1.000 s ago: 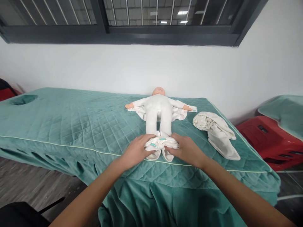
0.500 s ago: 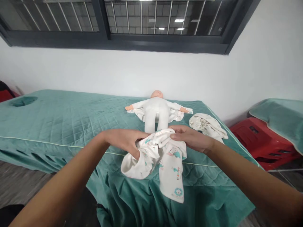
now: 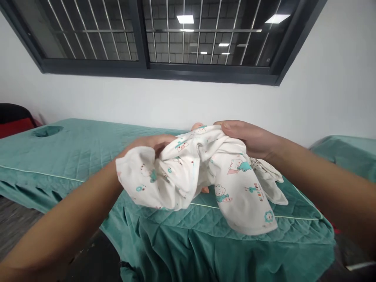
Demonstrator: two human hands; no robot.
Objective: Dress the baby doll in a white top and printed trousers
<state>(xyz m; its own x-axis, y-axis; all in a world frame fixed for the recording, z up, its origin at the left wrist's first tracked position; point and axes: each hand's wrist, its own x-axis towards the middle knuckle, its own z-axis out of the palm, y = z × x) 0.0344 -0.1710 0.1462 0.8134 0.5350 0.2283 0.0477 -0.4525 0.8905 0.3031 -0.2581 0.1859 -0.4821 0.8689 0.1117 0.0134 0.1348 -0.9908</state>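
Held up in front of me is a pair of white baby pants (image 3: pixel 188 168) printed with small bears and other figures, its two legs hanging down. My left hand (image 3: pixel 154 144) is closed on the bunched cloth at the left, its fingers partly behind the fabric. At the upper right edge, my right hand (image 3: pixel 249 137) pinches the pants between thumb and fingers. Behind them lies a baby doll (image 3: pixel 196 126), mostly hidden; the top of its head and a bit of one foot show.
A green quilted cover (image 3: pixel 88 145) spreads over the bed, with a face hole (image 3: pixel 47 131) at the far left. Another crumpled white cloth (image 3: pixel 268 178) lies right of the pants. Behind are a white wall and a barred window (image 3: pixel 199 39).
Both hands have raised the pants upward and nearer to me, so they now cover most of the doll. The view has tilted up slightly.
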